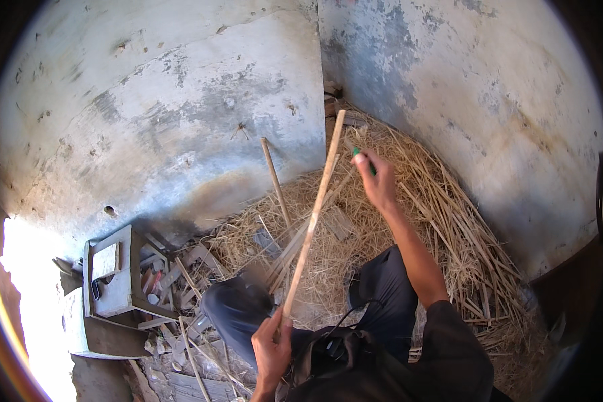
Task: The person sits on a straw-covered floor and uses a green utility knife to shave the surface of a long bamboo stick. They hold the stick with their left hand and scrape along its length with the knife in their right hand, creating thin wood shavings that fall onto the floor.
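Observation:
My left hand (271,345) is closed round the lower end of a long, pale wooden stick (313,221). The stick slants up and away from me, its far end a little left of my other hand. Raised over the straw, my right hand (376,177) grips a small green-handled tool (364,159). A short, thin part of the tool points toward the upper part of the stick, but it is too blurred to name. The tool and the stick look apart. Both my knees are bent below the stick.
Straw and thin split sticks (449,221) cover the floor along the right wall. Another stick (275,181) leans at the back wall (201,100). On the left stands a worn wooden box (114,295) amid wood scraps, with a bright opening beyond it. More sticks (193,358) lie at lower left.

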Demonstrator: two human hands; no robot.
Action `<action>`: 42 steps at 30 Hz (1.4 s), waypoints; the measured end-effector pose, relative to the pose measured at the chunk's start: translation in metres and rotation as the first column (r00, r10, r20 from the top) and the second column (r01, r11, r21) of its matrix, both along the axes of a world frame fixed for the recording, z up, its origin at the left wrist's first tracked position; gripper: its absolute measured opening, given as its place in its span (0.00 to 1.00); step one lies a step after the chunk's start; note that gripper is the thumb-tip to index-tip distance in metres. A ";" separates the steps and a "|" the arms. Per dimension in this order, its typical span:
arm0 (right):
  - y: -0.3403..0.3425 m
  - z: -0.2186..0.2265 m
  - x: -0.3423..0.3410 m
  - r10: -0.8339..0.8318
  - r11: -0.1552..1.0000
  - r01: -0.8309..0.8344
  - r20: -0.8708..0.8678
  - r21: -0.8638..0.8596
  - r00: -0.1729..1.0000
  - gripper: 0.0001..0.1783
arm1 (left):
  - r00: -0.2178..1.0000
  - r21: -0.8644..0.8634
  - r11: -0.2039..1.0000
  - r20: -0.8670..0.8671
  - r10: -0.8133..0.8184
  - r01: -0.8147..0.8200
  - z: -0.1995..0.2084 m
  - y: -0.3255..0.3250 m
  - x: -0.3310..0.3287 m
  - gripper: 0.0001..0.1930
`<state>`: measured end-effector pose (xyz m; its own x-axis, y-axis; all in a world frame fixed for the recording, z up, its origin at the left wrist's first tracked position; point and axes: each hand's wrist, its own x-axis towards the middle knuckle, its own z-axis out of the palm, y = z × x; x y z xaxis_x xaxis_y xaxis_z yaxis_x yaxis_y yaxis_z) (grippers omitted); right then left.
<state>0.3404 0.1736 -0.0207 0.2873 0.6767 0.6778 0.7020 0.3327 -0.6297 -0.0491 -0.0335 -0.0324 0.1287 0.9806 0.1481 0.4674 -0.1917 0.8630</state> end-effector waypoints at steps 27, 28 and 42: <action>-0.067 0.001 -0.122 0.415 0.843 -0.519 0.443 0.142 0.795 0.17 | 0.946 0.089 0.986 0.306 0.108 -0.142 0.029 0.064 0.050 0.15; -0.068 0.002 -0.122 0.407 0.847 -0.513 0.450 0.141 0.795 0.17 | 0.948 0.084 0.986 0.298 0.111 -0.142 0.029 0.063 0.051 0.15; -0.060 0.007 -0.109 0.311 0.878 -0.440 0.473 0.189 0.825 0.18 | 0.897 -0.133 0.991 0.436 0.070 -0.013 0.021 0.053 0.040 0.15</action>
<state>0.2318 0.1136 -0.0137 -0.3020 0.4367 0.8474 0.6569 0.7395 -0.1470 -0.0087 0.0192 -0.0110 0.0378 0.9976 0.0571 0.0410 -0.0587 0.9974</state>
